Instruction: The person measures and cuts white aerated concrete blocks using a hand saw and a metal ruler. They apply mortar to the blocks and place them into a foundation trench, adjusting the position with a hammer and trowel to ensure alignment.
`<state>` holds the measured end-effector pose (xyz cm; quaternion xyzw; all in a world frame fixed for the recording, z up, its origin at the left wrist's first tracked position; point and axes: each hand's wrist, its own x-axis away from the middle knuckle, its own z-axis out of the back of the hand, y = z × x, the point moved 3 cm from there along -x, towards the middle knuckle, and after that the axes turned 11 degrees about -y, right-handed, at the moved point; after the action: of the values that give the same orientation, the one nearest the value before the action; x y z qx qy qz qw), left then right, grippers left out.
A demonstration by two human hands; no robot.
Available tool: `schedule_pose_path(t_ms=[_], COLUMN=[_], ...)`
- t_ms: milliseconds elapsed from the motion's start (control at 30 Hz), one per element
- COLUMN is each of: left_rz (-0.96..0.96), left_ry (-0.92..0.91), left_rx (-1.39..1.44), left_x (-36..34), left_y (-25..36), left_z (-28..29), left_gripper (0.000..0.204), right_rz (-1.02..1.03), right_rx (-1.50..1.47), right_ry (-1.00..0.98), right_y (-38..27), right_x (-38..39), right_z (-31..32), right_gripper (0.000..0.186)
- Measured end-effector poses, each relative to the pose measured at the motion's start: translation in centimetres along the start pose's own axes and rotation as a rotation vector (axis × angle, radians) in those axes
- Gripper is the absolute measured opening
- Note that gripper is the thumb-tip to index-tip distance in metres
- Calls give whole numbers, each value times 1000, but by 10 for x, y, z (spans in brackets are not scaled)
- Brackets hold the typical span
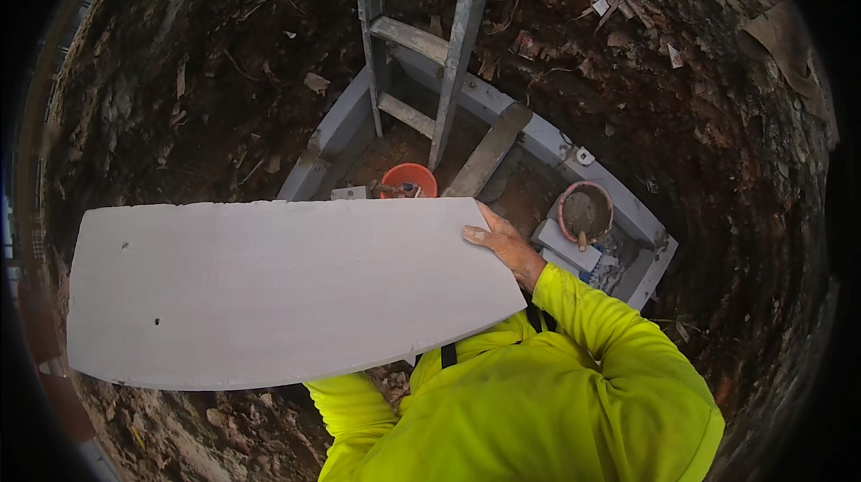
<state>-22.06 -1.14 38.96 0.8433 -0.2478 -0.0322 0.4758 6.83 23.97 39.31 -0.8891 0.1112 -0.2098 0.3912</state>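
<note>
A large pale grey board or slab (269,294), with chipped edges and two small dark holes, spans the lower left and middle of the view. My right hand (502,244) is closed on its right end, thumb lying over the top face. My left hand is hidden beneath the board; only its yellow sleeve (350,406) shows below the near edge. My torso in yellow clothing with dark straps is just below the board.
I look into a dirt pit (224,60) with grey blockwork (641,222) around its bottom. A metal ladder (457,20) rises at the back. A plank (489,150) crosses the blockwork. An orange bucket (413,175) and a mortar bucket with a handled tool (583,204) stand below, near loose blocks (574,253).
</note>
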Motion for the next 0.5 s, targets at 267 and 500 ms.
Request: schedule_pose_path(t_ms=[267,500], left_rz=[386,671], left_ry=[-162,-323], left_rx=[-95,-180], left_x=[-34,-41], left_y=[-94,-232], left_z=[30,20], left_gripper=[93,93], right_rz=[-241,-302], right_rx=[205,423], right_ry=[459,403], right_y=[159,227], right_x=[25,-4], right_z=[49,87], right_gripper=[42,44])
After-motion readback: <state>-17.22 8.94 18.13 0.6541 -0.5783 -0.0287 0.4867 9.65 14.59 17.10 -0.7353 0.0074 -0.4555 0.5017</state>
